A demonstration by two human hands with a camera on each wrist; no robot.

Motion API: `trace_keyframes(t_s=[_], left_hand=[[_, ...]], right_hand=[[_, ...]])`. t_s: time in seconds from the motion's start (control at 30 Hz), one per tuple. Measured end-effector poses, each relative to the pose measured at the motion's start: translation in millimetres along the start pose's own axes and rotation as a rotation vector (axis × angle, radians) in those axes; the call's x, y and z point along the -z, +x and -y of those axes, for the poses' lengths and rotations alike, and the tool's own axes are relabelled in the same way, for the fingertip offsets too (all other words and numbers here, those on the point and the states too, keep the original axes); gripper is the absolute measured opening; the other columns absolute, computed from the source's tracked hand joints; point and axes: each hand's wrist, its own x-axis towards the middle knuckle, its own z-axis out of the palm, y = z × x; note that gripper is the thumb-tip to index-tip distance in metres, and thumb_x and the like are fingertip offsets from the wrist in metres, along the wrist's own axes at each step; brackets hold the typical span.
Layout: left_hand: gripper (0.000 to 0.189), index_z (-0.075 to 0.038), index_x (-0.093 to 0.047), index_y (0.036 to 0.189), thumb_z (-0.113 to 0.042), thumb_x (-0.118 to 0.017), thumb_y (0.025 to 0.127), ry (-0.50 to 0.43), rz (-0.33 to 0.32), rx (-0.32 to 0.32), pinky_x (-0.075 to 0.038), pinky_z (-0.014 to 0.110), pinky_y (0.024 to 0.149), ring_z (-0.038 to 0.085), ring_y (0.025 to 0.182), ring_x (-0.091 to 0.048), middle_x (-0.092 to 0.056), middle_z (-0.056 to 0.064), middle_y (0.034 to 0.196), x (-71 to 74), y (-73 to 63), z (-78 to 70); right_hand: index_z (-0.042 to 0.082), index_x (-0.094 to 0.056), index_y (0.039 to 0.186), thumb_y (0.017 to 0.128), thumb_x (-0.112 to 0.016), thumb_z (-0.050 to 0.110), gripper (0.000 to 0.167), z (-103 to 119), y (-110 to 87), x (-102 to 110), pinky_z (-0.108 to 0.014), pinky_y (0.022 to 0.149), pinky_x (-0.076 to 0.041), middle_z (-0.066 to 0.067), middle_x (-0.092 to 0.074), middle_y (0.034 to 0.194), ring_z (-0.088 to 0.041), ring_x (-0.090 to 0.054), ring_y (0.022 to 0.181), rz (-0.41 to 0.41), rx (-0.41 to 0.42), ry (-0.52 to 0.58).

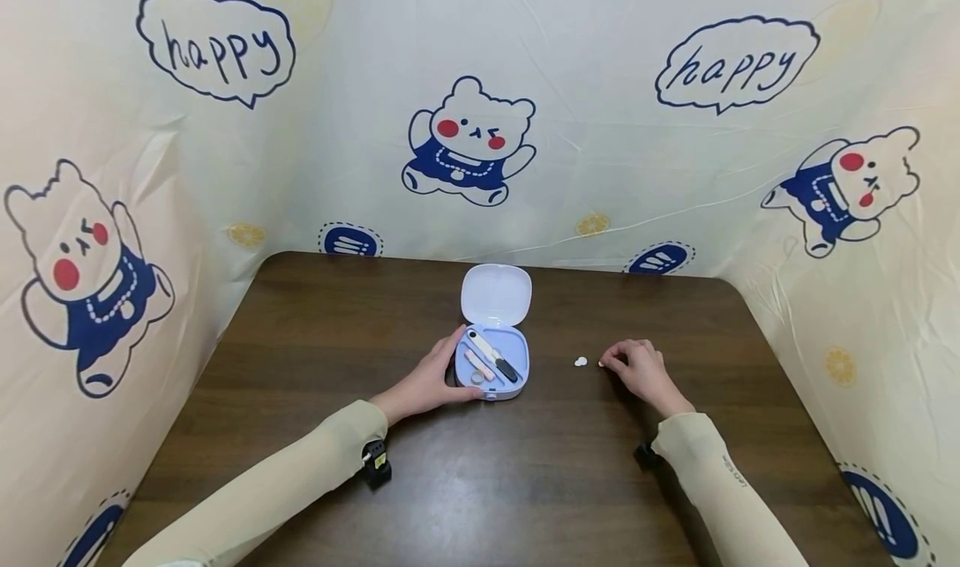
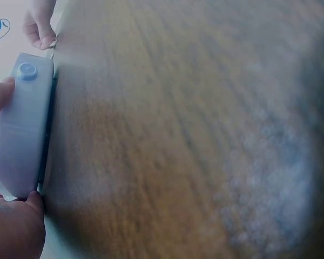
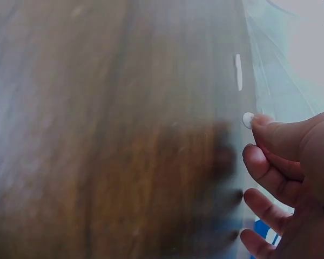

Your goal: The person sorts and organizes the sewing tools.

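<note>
A small pale blue case [image 1: 519,389] stands on the table with its white lid [image 1: 497,295] raised at the back. My left hand [image 1: 429,381] grips its left side, thumb at the front edge; the left wrist view shows the case's side wall [image 2: 22,129] between thumb and fingers. Inside lie a white stick with a dark end [image 1: 495,357], a short pinkish stick [image 1: 480,365] and a small ring [image 1: 477,378]. To the right, my right hand [image 1: 639,370] pinches a small white disc [image 3: 248,120] between thumb and fingertip. Beside it lie small white round pieces [image 1: 581,361].
The dark brown wooden table [image 1: 337,317] has a cloth with printed bears [image 1: 471,142] hanging behind it and at both sides. Black wrist cameras [image 1: 377,464] sit under both sleeves.
</note>
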Motion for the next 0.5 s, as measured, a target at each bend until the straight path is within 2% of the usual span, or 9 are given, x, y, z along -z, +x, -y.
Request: trace_keyframes(t_s=[0.13, 0.3, 0.43, 0.5], left_hand=[[0.119, -0.015, -0.009, 0.169, -0.049, -0.085, 0.085, -0.003, 0.0, -0.001, -0.027, 0.054, 0.123, 0.035, 0.155, -0.026, -0.019, 0.019, 0.17, 0.8, -0.4, -1.5], [0.118, -0.014, -0.009, 0.169, -0.047, -0.086, 0.085, -0.009, 0.0, -0.001, -0.027, 0.054, 0.123, 0.034, 0.155, -0.025, -0.019, 0.019, 0.17, 1.4, -0.9, -3.3], [0.118, -0.014, -0.009, 0.169, -0.048, -0.085, 0.085, -0.006, 0.0, 0.004, -0.027, 0.053, 0.123, 0.033, 0.155, -0.025, -0.019, 0.018, 0.17, 1.3, -1.3, -3.4], [0.118, -0.014, -0.009, 0.169, -0.048, -0.085, 0.085, -0.009, 0.0, 0.005, -0.027, 0.053, 0.123, 0.033, 0.155, -0.025, -0.019, 0.018, 0.17, 1.2, -1.4, -3.2]], right_hand=[[0.006, -0.077, 0.094, 0.101, -0.069, 0.011, 0.012, 2, 2.5, 2, -0.064, 0.102, -0.038, -0.012, -0.075, 0.1, -0.037, -0.063, 0.105, 0.012, 0.013, 0.065], [0.004, -0.076, 0.098, 0.101, -0.068, 0.011, 0.011, 6, 6.2, 0, -0.053, 0.095, -0.05, -0.013, -0.074, 0.103, -0.032, -0.066, 0.101, 0.02, 0.035, 0.135], [0.004, -0.075, 0.099, 0.102, -0.067, 0.012, 0.011, 12, 7.3, -2, -0.052, 0.095, -0.049, -0.013, -0.072, 0.105, -0.032, -0.064, 0.101, 0.019, 0.029, 0.156], [0.004, -0.075, 0.099, 0.102, -0.067, 0.011, 0.011, 15, 8.4, -3, -0.055, 0.1, -0.046, -0.013, -0.072, 0.105, -0.034, -0.063, 0.102, 0.015, 0.038, 0.156]])
